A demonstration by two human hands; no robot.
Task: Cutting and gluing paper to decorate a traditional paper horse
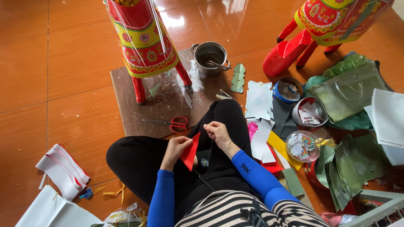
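I sit cross-legged on the floor in black trousers and blue sleeves. My left hand (176, 148) holds a red triangular paper piece (190, 151) over my lap. My right hand (217, 131) is pinched at the top corner of that piece, fingers closed on something thin I cannot make out. Red-handled scissors (174, 123) lie on a brown board (126, 105) just beyond my knees.
A red and yellow paper figure (141, 38) stands on the board, another (332, 21) at the back right. A steel pot (210, 56) with tools, tins, white and green paper cut-outs (259, 101) and a green bag (349, 94) crowd the right. White sheets (63, 170) lie left.
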